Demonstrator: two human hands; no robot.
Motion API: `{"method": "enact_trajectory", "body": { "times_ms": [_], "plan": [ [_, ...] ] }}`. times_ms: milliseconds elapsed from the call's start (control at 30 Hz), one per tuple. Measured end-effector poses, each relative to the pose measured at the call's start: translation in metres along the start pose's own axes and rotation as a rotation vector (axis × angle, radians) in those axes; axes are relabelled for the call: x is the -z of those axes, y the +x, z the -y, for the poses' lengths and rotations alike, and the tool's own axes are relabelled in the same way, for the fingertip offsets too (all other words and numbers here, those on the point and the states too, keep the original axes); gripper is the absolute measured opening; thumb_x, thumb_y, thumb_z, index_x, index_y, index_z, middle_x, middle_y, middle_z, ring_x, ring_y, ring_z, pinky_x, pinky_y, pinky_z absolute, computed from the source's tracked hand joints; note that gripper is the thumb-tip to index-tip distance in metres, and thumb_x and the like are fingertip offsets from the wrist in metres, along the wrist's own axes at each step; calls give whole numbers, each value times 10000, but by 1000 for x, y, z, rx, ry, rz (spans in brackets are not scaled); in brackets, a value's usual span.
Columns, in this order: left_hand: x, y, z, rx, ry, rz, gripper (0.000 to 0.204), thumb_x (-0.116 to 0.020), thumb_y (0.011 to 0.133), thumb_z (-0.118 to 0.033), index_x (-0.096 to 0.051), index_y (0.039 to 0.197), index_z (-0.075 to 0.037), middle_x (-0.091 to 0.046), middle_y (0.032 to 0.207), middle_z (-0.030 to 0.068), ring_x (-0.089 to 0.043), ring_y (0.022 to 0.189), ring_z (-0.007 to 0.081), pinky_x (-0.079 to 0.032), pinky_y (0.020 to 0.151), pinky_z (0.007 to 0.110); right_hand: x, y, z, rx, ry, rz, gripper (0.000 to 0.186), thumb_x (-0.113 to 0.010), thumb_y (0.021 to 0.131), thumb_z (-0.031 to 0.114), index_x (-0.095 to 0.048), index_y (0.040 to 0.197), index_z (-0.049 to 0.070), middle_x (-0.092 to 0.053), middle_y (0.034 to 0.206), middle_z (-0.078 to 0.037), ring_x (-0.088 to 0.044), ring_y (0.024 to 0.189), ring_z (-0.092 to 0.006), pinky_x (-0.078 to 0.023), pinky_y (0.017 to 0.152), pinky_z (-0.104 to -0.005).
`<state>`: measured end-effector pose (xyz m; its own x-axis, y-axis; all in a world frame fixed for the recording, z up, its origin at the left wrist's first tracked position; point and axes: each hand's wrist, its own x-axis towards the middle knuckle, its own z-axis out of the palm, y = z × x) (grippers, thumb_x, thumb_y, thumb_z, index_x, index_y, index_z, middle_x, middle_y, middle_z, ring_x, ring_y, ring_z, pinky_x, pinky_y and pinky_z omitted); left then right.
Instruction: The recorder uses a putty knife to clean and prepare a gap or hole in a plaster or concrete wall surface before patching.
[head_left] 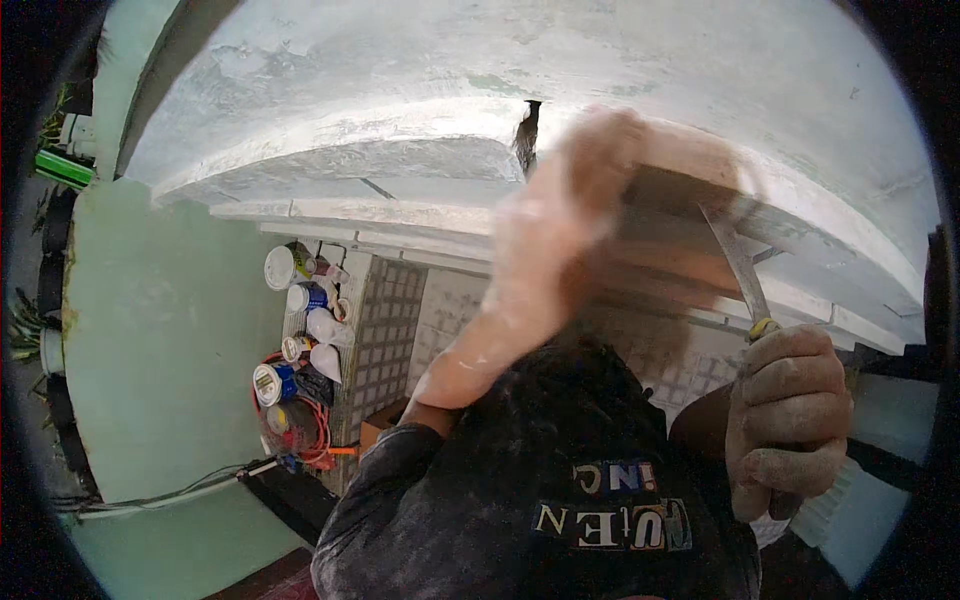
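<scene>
A scraper (738, 262) is lying toward three o'clock of the view, its narrow metal blade pointing up toward eleven. The right hand (790, 420), toward four o'clock and coated in pale dust, is closing its fingers firmly around the yellowish handle. The blade's tip is meeting or nearly meeting the lower edge of a blurred brownish shape (690, 185), too smeared to identify. Toward one o'clock the left hand (590, 175) is reaching up before a white ledge (350, 165); it is blurring so heavily that one cannot tell how far open it is or whether it is holding anything. Just past twelve, a dark gap (526, 135) is breaking the ledge. At six o'clock the person's dark, dusty shirt (560, 460) is filling the lower part. Toward nine o'clock several lidded tubs (282, 268) are standing near a grid-patterned surface (390, 310), with a red hose (322, 425) curling nearby, toward eight. Beyond them a pale green wall (160, 340) is stretching away.
</scene>
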<state>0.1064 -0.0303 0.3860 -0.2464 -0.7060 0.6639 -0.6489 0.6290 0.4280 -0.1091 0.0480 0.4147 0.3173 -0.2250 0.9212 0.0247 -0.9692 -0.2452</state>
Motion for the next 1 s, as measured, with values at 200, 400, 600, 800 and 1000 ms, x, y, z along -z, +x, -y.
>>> {"method": "enact_trajectory", "body": {
  "times_ms": [200, 400, 600, 800, 1000],
  "plan": [
    [30, -5, 28, 28, -60, -48, 555, -558, 781, 123, -709, 1276, -78, -679, 1323, 140, -608, 1298, 306, -475, 1083, 401, -13, 4, -6, -56, 124, -61, 241, -748, 923, 316, -627, 909, 108, -543, 615, -9, -565, 523, -171, -520, 531, -344],
    [25, -15, 21, 20, 54, -118, 567, -562, 769, 124, -702, 1284, -65, -682, 1321, 131, -570, 1342, 352, -442, 1125, 433, -18, 3, -14, -40, 200, -32, 226, -738, 934, 289, -626, 912, 93, -546, 622, -18, -562, 520, -172, -503, 519, -348],
    [33, -14, 12, -69, 30, -11, 551, -589, 751, 100, -711, 1265, -57, -674, 1337, 133, -565, 1342, 382, -461, 1109, 457, -15, -4, -21, -90, 240, 23, 160, -686, 886, 252, -598, 974, 151, -552, 658, 14, -524, 508, -141, -482, 561, -321],
    [15, -6, 1, -7, -133, -21, 475, -561, 768, 101, -746, 1181, -42, -725, 1204, 143, -648, 1229, 352, -491, 1068, 430, -27, -12, -29, -44, 377, -96, 202, -736, 922, 247, -637, 955, 73, -524, 628, -22, -510, 495, -171, -449, 478, -348],
    [20, -11, 12, 11, -149, -136, 432, -582, 774, 92, -748, 1154, -30, -704, 1213, 153, -677, 1160, 296, -549, 1009, 406, -10, -20, -28, -45, 368, -136, 184, -726, 932, 241, -652, 943, 72, -535, 633, -23, -509, 486, -167, -441, 468, -342]
  ]
}}
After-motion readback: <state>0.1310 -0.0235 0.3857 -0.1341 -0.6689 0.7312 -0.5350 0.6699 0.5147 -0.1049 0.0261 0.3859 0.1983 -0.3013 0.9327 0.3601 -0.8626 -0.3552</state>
